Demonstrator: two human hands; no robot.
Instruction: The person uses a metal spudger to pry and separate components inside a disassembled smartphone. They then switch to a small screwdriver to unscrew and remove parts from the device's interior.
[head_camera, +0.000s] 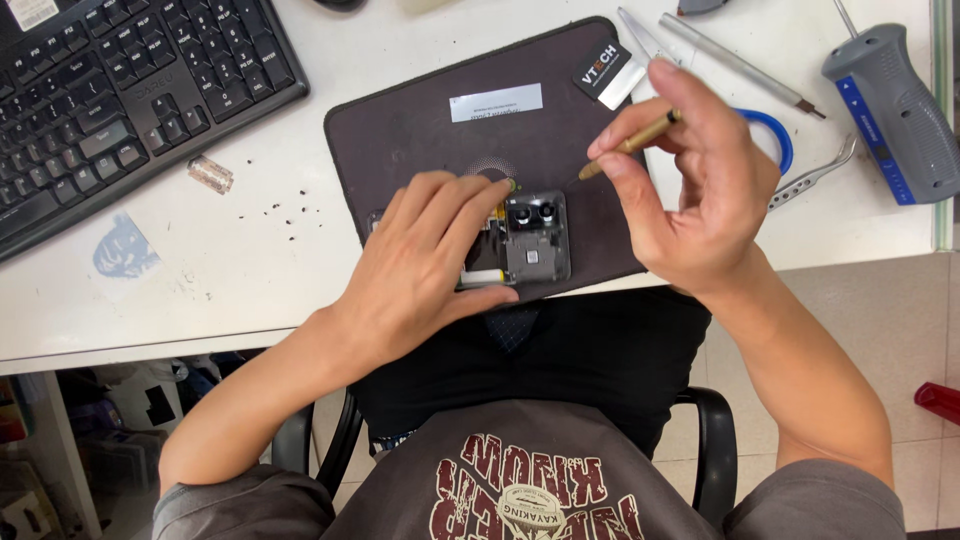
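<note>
An opened phone (535, 240) lies on a dark work mat (420, 130), its camera module and grey inner frame showing. My left hand (425, 265) rests flat on the phone's left part and covers most of it, fingers pressing it down. My right hand (690, 185) hovers to the right of the phone and pinches a thin gold-coloured screwdriver (630, 146) between thumb and fingers. The tool's tip points down-left toward the phone and stays apart from it.
A black keyboard (110, 90) fills the back left. A grey and blue electric screwdriver (895, 105), metal tweezers (815, 175), a blue ring (775, 135) and a thin metal rod (740, 65) lie at the right. Tiny screws (285, 215) and a small clear vial (210, 175) sit on the white desk.
</note>
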